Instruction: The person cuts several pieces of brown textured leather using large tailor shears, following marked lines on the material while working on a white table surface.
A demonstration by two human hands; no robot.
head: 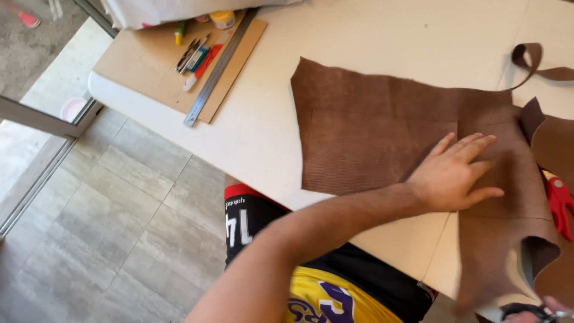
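Note:
A large brown leather sheet lies spread on the white table. My left hand rests flat on it near its right part, palm down with the fingers spread. The leather's near right edge curls up off the table. At the bottom right corner, only the fingertips of my right hand show, closed around the black handles of scissors at the leather's lower edge. The blades are hidden.
A red-handled tool lies at the right edge by the leather. A brown strap curls at the far right. At the far left, a cardboard board carries a steel ruler, pens and small tools. Tiled floor lies below left.

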